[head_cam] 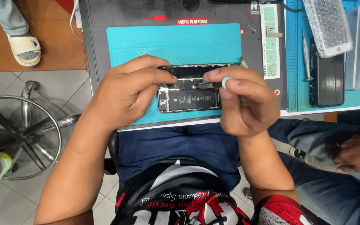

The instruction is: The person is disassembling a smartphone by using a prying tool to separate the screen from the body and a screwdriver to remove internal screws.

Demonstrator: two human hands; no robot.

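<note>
The left hand (128,92) clamps the left end of the opened phone (190,98) lying on the teal mat (146,41) at the near table edge; the right hand (244,102) pinches a small screwdriver (213,84), tip on the phone's innards.

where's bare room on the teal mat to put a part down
Free: the teal mat's upper strip, between the opened phone and the red screwdriver. Crowded: around the phone, under the left hand and right hand holding a screwdriver.
</note>
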